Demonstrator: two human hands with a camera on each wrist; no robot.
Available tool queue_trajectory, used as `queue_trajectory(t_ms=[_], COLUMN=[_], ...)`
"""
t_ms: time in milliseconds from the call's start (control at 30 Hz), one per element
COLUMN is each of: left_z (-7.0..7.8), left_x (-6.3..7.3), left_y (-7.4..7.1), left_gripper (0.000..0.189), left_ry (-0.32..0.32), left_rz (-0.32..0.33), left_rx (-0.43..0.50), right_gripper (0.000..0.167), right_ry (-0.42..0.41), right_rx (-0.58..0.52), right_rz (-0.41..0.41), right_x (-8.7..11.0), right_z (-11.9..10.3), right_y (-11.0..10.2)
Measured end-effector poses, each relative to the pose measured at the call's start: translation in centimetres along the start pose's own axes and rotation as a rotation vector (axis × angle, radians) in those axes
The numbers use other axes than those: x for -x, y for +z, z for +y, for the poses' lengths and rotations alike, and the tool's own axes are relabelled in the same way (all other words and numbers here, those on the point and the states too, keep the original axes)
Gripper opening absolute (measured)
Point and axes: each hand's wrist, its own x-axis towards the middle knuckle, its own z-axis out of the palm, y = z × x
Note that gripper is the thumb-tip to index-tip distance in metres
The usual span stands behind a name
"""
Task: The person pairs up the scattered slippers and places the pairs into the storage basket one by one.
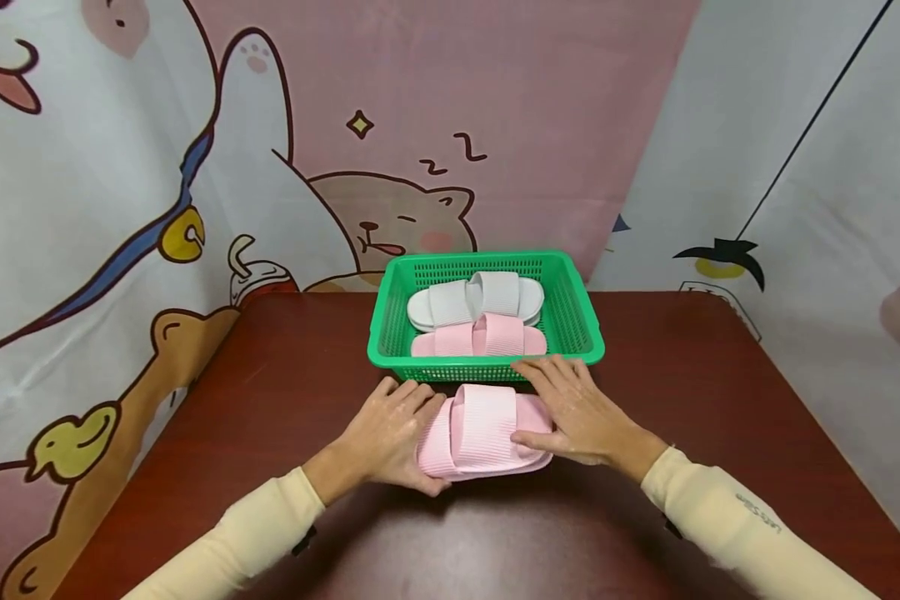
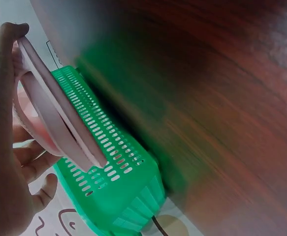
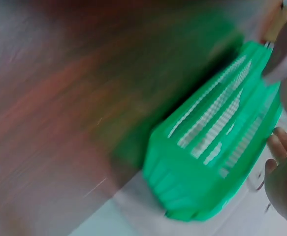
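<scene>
A pair of pink slippers (image 1: pixel 487 429), fitted one into the other, is held above the table in front of the green basket (image 1: pixel 450 362). My left hand (image 1: pixel 393 433) grips their left end, thumb along the near edge and fingers on the far side. In the left wrist view, the stacked soles of the slippers (image 2: pixel 59 108) appear edge-on beside the basket wall. At the right end, my right hand (image 1: pixel 573 412) has its fingers loosely extended, with the thumb overlapping the slippers. In the right wrist view its fingers (image 3: pixel 281 142) stand apart from the slippers.
Inside the basket lie a white pair of slippers (image 1: pixel 450 304) at the back and another pink pair (image 1: pixel 453 342) in front of it. The basket stands near the back edge of the dark red-brown table (image 1: pixel 300 375). A printed cartoon cloth (image 1: pixel 540 125) hangs behind.
</scene>
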Motion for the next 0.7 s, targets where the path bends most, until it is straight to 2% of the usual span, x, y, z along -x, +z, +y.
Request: queue_trajectory(t_ms=[133,267,567,700], left_z=[-0.3,-0.4,-0.4,-0.4], left_x=[0.1,0.3,0.7,0.6], left_y=[0.1,0.3,0.2,0.0], left_gripper=[0.103,0.104,0.106,0.106], left_ry=[-0.007,-0.007,-0.014,-0.013], left_rz=[-0.008,-0.027,-0.056,-0.071], left_rx=[-0.002,-0.005,-0.029,-0.021], right_gripper=[0.085,0.085,0.080,0.082], right_ry=[0.089,0.153,0.273,0.362], right_rx=[-0.023,-0.022,0.036,0.052], right_rz=[-0.022,-0.045,-0.027,-0.084], right_x=[0.2,0.4,0.7,1.1], right_z=[1.5,2.4,6.2,7.7], right_y=[-1.1,-2.0,-2.9,-3.1])
